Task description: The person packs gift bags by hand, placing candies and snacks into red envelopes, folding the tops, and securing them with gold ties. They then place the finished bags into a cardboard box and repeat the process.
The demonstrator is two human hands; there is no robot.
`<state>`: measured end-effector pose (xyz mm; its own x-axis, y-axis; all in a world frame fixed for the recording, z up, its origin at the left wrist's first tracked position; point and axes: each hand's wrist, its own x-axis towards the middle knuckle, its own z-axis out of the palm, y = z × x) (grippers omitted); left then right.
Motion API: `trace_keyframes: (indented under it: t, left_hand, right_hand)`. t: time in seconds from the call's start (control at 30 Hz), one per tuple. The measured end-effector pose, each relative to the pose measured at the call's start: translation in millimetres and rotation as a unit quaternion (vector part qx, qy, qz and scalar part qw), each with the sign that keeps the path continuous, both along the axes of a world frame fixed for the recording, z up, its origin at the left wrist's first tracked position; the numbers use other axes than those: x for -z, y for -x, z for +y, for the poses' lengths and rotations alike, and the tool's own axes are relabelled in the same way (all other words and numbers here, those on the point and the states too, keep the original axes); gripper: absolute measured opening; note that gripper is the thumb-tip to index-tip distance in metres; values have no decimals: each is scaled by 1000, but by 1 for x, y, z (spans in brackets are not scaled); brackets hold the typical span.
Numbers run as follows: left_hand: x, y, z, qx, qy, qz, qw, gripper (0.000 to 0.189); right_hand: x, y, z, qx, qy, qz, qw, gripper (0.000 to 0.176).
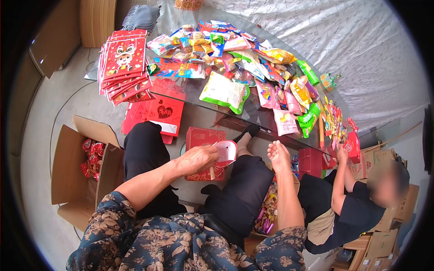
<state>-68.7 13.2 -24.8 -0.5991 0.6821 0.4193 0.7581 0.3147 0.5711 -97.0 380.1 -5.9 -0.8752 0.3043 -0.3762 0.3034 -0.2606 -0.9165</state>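
My left hand [199, 161] grips a small open red box [224, 152] with a pale inside, held over my lap above a red patterned box [204, 137] on the floor. My right hand [278, 156] is raised over my right thigh near the table edge, its fingers curled; whether anything is in them is too small to tell. In front of me, a glass table bears a large heap of snack packets, with a white and green packet [224, 92] near the edge. A stack of red printed bags [124, 58] lies at the table's left end.
An open cardboard box [68, 165] with red wrapped items stands at the left. Beside my right thigh is a box of wrapped sweets [267, 210]. A co-worker [348, 203] sits at the right, hands at a red box [354, 147]. Red bags [167, 113] lie under the table.
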Motion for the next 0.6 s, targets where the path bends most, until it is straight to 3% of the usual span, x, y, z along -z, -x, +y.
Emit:
trace_keyframes:
  t: [0.13, 0.6]
  left_hand:
    - [-5, -1, -2, 1, 11, -5, 1000, 11]
    - [-3, -2, 0, 7, -1, -15, 1000, 12]
  right_hand:
    - [6, -11, -10, -1, -92, 4, 996, 19]
    - [15, -22, -26, -52, -162, 12, 985, 17]
